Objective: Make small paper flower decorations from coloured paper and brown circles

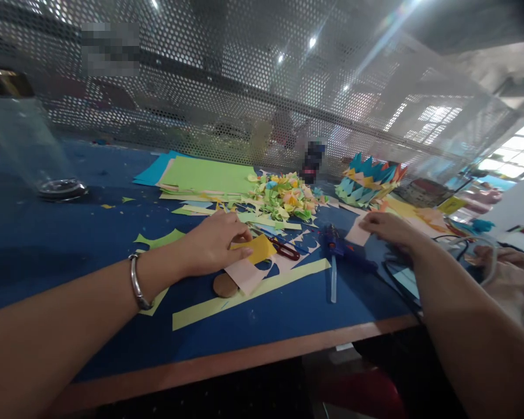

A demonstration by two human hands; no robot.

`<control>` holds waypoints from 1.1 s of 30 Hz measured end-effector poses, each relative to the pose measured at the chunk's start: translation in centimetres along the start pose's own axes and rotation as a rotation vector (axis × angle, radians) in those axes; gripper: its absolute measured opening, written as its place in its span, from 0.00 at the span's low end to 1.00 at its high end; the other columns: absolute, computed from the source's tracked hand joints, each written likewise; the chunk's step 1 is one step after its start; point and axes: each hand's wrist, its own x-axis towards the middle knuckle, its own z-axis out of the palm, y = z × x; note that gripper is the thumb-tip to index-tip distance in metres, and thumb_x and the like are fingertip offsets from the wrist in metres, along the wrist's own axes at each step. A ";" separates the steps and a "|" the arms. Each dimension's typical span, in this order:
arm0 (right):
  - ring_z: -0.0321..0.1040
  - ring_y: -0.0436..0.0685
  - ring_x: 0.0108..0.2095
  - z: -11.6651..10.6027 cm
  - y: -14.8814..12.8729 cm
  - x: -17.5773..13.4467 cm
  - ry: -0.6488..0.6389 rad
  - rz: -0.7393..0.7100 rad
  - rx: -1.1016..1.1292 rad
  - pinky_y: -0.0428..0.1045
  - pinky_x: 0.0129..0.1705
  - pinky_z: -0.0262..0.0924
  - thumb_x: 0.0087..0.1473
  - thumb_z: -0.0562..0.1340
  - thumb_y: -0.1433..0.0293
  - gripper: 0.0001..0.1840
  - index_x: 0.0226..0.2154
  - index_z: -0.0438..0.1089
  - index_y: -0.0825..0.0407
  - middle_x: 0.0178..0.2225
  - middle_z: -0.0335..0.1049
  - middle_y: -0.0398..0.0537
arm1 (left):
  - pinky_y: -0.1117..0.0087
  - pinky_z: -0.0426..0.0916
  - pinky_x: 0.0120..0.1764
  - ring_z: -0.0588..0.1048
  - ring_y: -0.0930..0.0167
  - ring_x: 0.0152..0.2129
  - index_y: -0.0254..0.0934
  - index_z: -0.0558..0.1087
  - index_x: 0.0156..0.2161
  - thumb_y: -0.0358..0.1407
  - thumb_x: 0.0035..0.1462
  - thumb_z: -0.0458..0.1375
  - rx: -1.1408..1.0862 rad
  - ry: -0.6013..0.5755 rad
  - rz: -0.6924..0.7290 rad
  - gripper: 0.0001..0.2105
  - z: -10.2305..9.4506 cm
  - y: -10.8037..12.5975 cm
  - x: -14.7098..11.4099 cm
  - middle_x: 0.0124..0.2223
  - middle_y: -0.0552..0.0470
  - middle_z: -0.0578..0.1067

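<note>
My left hand (216, 241) is closed on a folded yellow paper piece (259, 249), with thumb and fingertips at its left edge. Below that lie a pale pink paper piece (247, 278) and a round brown disc (225, 286). Scissors with dark red handles (286, 249) rest just right of the yellow paper. Further right, my right hand (388, 228) pinches a small pale pink paper rectangle (358, 233) by its upper right side. A blue glue gun (347, 254) lies between my hands, with a translucent glue stick (333, 282) beside it. A long pale yellow strip (248, 295) runs along the front.
A heap of paper scraps (288, 196) sits behind my hands, beside stacked green sheets (209, 174). A folded-paper ring (362, 183) stands back right. At left is a clear bottle (30, 139). Another person's hands (506, 279) are at far right. A perforated metal screen (227, 87) borders the table.
</note>
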 end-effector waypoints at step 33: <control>0.61 0.50 0.25 1.6 -23.7 -2.8 -0.128 -0.695 0.639 0.46 0.27 0.53 0.60 0.59 0.58 0.15 0.33 0.73 0.52 0.25 0.68 0.43 | 0.70 0.63 0.30 0.73 0.69 0.28 0.38 0.71 0.34 0.40 0.55 0.58 -0.335 0.210 -0.179 0.07 -0.6 -1.7 0.3 0.31 0.52 0.74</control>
